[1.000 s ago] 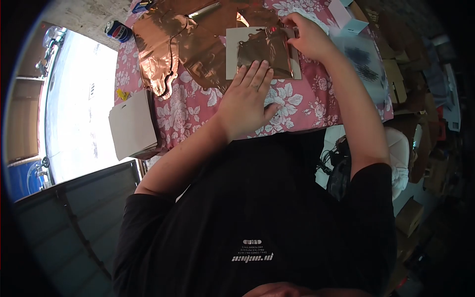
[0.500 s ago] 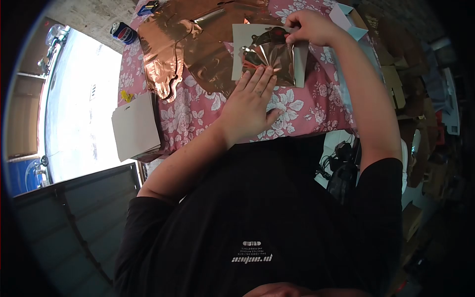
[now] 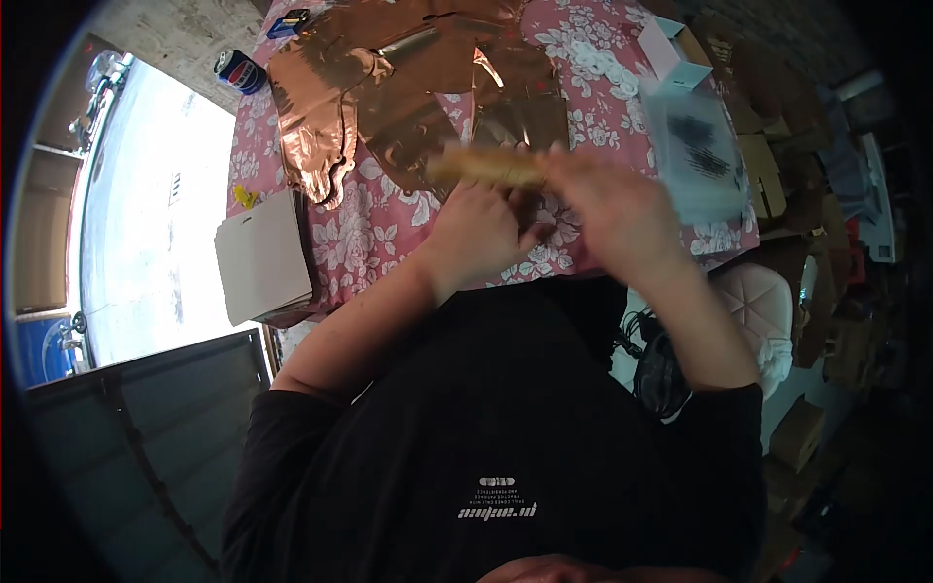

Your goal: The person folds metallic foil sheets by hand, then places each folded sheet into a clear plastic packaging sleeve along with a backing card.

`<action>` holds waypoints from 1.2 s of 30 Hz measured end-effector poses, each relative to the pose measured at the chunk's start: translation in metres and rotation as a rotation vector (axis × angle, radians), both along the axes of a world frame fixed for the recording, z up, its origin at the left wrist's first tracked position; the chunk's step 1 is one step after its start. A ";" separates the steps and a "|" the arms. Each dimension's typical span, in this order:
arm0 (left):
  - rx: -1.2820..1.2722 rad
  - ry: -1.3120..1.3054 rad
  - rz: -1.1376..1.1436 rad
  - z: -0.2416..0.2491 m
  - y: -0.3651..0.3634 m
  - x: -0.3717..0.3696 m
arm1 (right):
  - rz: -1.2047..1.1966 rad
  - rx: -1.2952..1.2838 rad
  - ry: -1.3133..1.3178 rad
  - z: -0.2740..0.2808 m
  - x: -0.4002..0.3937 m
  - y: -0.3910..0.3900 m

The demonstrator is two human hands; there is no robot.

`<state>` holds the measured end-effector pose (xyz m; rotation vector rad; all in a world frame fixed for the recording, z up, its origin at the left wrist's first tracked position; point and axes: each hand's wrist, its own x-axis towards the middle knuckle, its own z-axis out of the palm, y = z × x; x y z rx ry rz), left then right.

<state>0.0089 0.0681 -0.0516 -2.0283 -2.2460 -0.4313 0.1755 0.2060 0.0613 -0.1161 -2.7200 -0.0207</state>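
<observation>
A card with copper-coloured foil over it (image 3: 496, 167) is tilted up nearly edge-on above the front of the table and smeared by motion. My right hand (image 3: 622, 209) grips its right end, the fingers blurred. Against its near side, my left hand (image 3: 476, 233) has its fingers curled in and holds it, the thumb pointing right. Beyond both hands lies a large sheet of copper-coloured foil (image 3: 408, 107), wrinkled and cut into irregular edges.
A stack of grey-white cards (image 3: 260, 255) sits at the table's left corner. Behind it stand a blue can (image 3: 239, 73) and a small blue box (image 3: 289, 23). At right are a white open box (image 3: 673, 54) and a clear plastic bag (image 3: 695, 160) on the floral tablecloth (image 3: 355, 219).
The foil-covered card has come up off the table and toward me, turning edge-on. My right hand moved down and nearer; my left fingers went from flat to curled.
</observation>
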 end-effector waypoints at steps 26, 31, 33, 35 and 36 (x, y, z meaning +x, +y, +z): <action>-0.103 -0.295 -0.027 0.018 -0.007 0.004 | -0.110 -0.062 -0.023 -0.060 -0.010 0.010; -0.030 -0.177 -0.047 0.018 -0.001 0.001 | -0.117 -0.088 -0.028 -0.061 -0.021 0.020; -0.026 -0.152 -0.049 0.021 -0.002 0.001 | -0.116 -0.078 -0.034 -0.060 -0.023 0.021; -0.019 -0.159 -0.048 0.015 -0.003 0.000 | -0.117 -0.068 -0.046 -0.061 -0.023 0.019; -0.014 -0.167 -0.054 0.011 -0.004 0.000 | -0.115 -0.069 -0.047 -0.062 -0.023 0.019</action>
